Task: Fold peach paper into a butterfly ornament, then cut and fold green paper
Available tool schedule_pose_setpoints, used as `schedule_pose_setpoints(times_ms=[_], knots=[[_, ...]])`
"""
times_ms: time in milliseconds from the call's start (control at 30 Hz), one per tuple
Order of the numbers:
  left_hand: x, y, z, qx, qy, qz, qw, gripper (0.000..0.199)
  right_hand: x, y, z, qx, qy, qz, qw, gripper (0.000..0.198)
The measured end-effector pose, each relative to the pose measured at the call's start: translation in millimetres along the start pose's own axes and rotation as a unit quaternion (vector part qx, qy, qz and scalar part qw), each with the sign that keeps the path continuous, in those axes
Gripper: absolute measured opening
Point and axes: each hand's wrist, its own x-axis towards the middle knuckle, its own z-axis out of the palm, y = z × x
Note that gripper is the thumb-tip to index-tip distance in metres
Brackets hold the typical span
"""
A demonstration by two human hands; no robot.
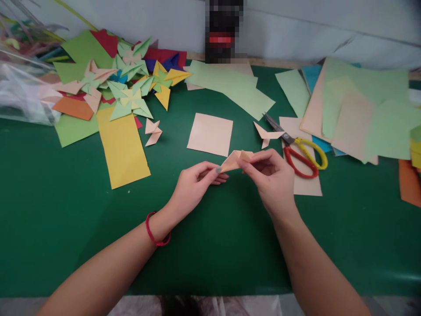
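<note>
Between my two hands is a small folded piece of peach paper (232, 160), held just above the green table. My left hand (197, 180) pinches its left corner between thumb and fingers. At the other end my right hand (271, 175) grips the folded flap with thumb and forefinger. Just beyond lies a flat peach paper square (210, 134). Two folded peach pieces rest on the table, one (153, 132) to the left and another (267, 135) beyond my right hand. Scissors (297, 147) with red and yellow handles lie to the right, partly over a peach sheet (305, 186).
Folded paper pinwheel shapes (130, 98) and coloured sheets are heaped at the back left, beside a clear plastic bag (26, 94). A yellow sheet (123, 149) lies in front of them. Green strips (226, 81) lie at the back; more sheets (355, 109) are piled at right.
</note>
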Motion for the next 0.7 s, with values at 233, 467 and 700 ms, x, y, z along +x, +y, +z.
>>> schedule_pose_setpoints(times_ms=[233,467,700], knots=[[-1,-4,0,0.024,0.02,0.038,0.999,0.024,-3,0,3,0.006,-0.012,0.004,1.0,0.016],[2,0,-4,0.005,-0.03,-0.015,0.999,0.022,2,0,-4,-0.01,-0.032,0.006,0.999,0.017],[3,0,-7,0.06,-0.088,-0.021,0.994,0.02,6,-1,-12,-0.043,-0.058,-0.003,0.997,0.016]])
